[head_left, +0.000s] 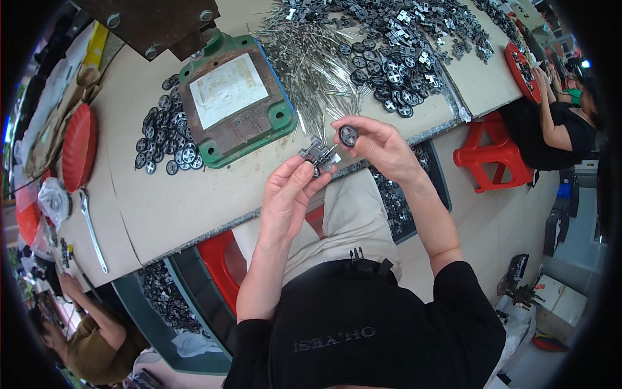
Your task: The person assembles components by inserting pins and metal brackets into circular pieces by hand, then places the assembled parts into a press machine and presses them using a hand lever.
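Between the fingers of my left hand [289,188] is a small grey plastic toy chassis [317,154], with a dark wheel [317,172] at its near side. A thin metal axle [333,148] sticks out of it toward my right hand [382,146]. That hand pinches a black toy wheel [348,135] with a grey spoked hub, close to the axle's end. Whether wheel and axle touch I cannot tell. Both hands are over the table's near edge. Past them lie a heap of loose metal axles [311,71] and a pile of black wheels [395,78].
A green press base [285,120] with a white plate [228,91] stands beyond my left hand, more wheels [155,139] to its left. Dark chassis parts [414,26] are heaped far right. A wrench [92,230] and red tray [80,149] lie left. People sit at both sides.
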{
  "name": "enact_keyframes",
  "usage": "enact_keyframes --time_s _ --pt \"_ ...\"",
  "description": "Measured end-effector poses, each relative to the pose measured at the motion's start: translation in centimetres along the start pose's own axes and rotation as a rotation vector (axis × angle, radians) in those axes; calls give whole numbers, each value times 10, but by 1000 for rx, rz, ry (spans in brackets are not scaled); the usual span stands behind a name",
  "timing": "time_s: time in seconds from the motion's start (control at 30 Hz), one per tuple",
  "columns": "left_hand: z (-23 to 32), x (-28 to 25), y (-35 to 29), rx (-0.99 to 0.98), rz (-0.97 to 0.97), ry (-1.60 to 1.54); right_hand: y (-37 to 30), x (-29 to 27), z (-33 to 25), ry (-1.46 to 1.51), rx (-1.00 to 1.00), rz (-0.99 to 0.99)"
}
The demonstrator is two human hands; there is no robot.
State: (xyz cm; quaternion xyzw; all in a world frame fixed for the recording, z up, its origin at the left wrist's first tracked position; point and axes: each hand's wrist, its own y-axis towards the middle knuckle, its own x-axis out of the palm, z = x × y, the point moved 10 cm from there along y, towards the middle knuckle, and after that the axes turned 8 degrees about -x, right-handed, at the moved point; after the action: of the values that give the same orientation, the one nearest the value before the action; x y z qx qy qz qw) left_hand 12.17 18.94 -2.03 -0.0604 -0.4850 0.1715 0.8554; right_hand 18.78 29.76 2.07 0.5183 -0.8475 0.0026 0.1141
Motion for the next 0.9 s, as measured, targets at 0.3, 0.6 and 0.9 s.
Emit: enact_keyframes --time_s 0.3,0.6,0.9 --pt "-1 -3 -3 14 5 21 3 17 -20 -214 -102 -159" --pt "2 -5 -6 33 40 76 5 20 -25 -305 -192 -243" --pt "15 -4 -9 195 154 332 4 0 -3 -402 -75 -55"
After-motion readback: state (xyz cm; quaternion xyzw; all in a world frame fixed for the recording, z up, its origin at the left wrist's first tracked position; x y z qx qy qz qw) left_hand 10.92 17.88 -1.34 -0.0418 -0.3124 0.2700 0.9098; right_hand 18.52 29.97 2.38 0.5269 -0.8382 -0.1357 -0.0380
